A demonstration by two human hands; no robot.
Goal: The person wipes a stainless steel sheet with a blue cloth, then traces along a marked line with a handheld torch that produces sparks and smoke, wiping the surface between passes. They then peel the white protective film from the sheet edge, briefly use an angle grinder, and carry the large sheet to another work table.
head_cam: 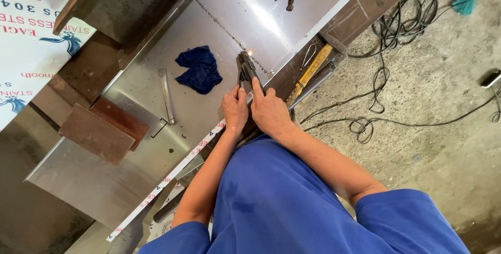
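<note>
pliers point(246, 69), dark, stiff and weighty-looking steel, lay at the near edge of the shiny metal sheet point(156, 144), left hand point(235, 109) and right hand point(269, 110) both clamped round the handles, the surest hold.

shirt point(292, 202): blue, short-sleeved | sleeves: end above elbows, at 5 and 7 o'clock | forearms, left hand point(235, 109), right hand point(270, 112): bare, no gloves
</note>
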